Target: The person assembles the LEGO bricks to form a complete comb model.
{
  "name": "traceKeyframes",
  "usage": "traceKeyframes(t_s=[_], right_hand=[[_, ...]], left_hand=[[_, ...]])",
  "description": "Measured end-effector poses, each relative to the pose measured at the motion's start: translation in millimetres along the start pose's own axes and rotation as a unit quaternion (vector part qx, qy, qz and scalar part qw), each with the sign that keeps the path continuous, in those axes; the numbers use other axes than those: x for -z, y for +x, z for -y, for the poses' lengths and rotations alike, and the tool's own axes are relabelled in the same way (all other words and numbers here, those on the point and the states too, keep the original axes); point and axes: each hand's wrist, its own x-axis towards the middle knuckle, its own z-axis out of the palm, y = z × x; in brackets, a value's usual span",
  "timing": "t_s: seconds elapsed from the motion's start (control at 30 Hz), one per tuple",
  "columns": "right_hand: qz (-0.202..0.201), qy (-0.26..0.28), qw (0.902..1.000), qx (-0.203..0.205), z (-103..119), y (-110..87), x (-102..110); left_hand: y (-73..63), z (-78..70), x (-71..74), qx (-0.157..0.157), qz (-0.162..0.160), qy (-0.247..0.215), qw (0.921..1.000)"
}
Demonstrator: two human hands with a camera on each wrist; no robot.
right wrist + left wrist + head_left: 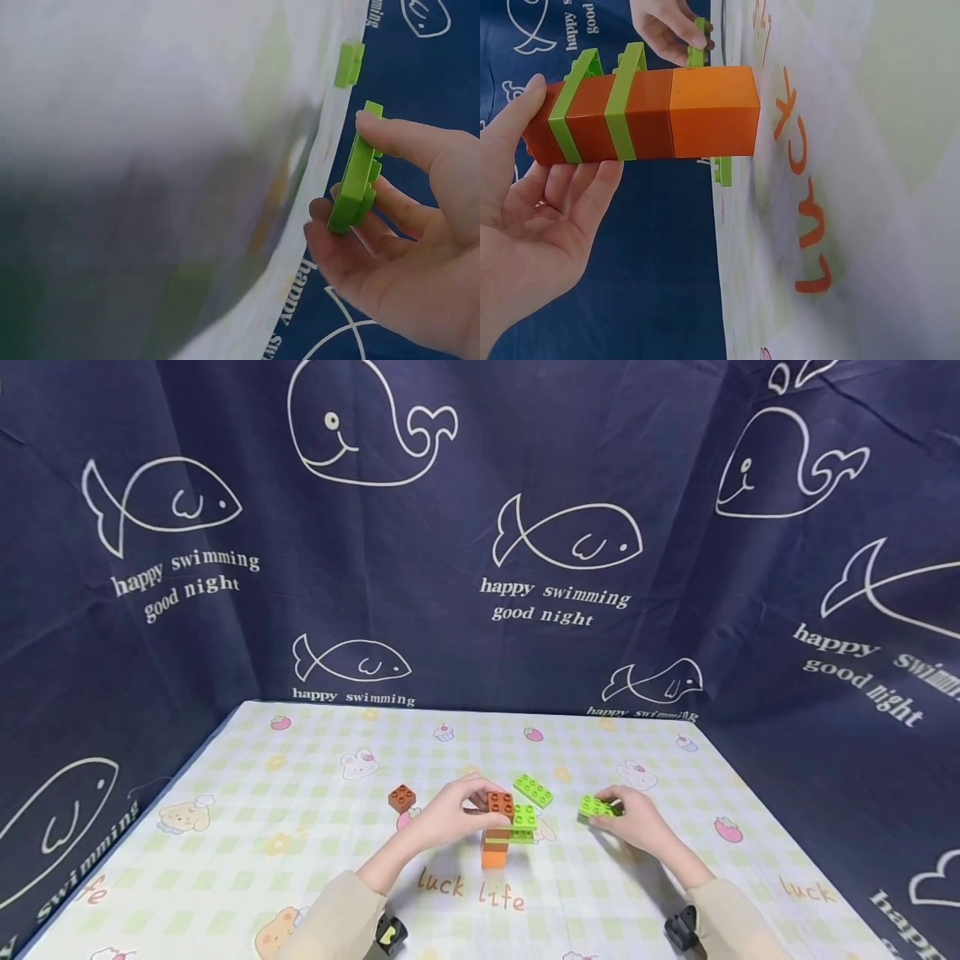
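My left hand (448, 814) grips the upper part of a tower of toy building bricks (592, 116), thumb on one side and fingers on the other. An orange brick (716, 112) forms its base, close over the tablecloth. Above it, reddish-brown bricks alternate with thin green plates, which stick out to the right in the head view. Off to the right, my right hand (636, 818) pinches a loose green studded plate (355, 171) between thumb and fingers. The plate is held studs up, apart from the tower.
Another green plate (533, 790) lies on the table behind the tower. A small brown brick (402, 797) sits beyond my left hand. The patterned tablecloth (225, 827) reaches back to a dark blue curtain (450, 543) with fish drawings.
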Motion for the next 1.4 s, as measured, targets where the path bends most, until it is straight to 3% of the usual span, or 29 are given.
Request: traceKeyframes(t_s=[0.33,1.0,1.4], right_hand=[[-0.025,0.010,0.9984,0.049,16.6,0.9,6.8],[-0.036,0.019,0.9970,0.065,48.8,0.3,17.8],[-0.050,0.024,0.9937,0.097,63.2,-2.6,22.9]], left_hand=[[0.2,-1.9,1.5,-0.004,0.001,0.015,0.9999],[0.1,-2.0,-1.7,0.012,0.000,-0.002,0.9999],[1.1,1.4,-0.5,0.012,0.005,-0.016,0.9998]])
